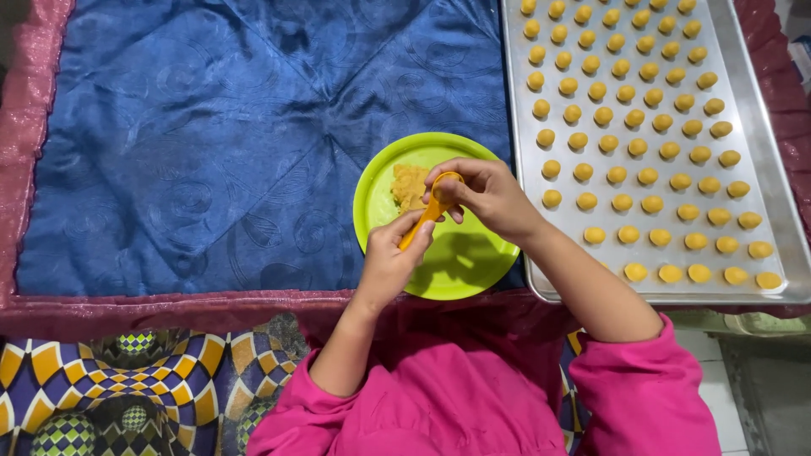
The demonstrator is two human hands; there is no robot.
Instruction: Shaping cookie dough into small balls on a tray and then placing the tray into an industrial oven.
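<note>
Over the green plate [456, 270] the person works with both hands close together: the left hand [390, 262] is closed around the lower end of an orange spoon [427, 215], and the right hand [486, 196] is curled over the spoon's bowl, fingertips pressing into whatever fills it. The spoon's long axis runs on a slant, handle down toward the person's left, bowl up and to the right, so the bowl sits directly under the right hand while the left only steadies the handle. A small heap of yellow dough [408, 184] lies on the plate just left of the bowl, nearer the left hand's side yet within easy reach of either. To the right, touching the plate's edge, a metal baking tray [764, 160] holds slanting rows of small yellow dough balls [629, 148], set apart from one another. Everything rests on a blue quilted cloth [211, 143] with a pink border; I see no packages, labels or signs
</note>
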